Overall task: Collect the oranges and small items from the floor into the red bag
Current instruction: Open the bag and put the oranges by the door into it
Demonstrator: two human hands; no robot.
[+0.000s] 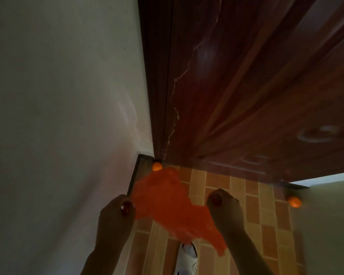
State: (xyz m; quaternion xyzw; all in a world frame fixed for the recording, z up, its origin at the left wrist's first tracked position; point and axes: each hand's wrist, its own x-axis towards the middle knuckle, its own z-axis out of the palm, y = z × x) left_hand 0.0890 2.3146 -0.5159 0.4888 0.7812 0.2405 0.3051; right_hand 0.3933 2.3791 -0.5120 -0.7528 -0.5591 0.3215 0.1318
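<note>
A thin red plastic bag (171, 205) hangs stretched between my two hands above the tiled floor. My left hand (115, 213) grips its left edge and my right hand (224, 209) grips its right edge. A small dark red round item shows at each hand's fingertips. One orange (157, 166) lies on the floor in the corner where the wall meets the door frame, just beyond the bag. A second orange (295, 201) lies at the right, against the foot of the other wall.
A pale wall (68, 96) fills the left. A dark red-brown door (246, 86) stands ahead. The floor (256, 205) has orange-brown brick-pattern tiles. A white shoe (188, 257) on my foot shows below the bag.
</note>
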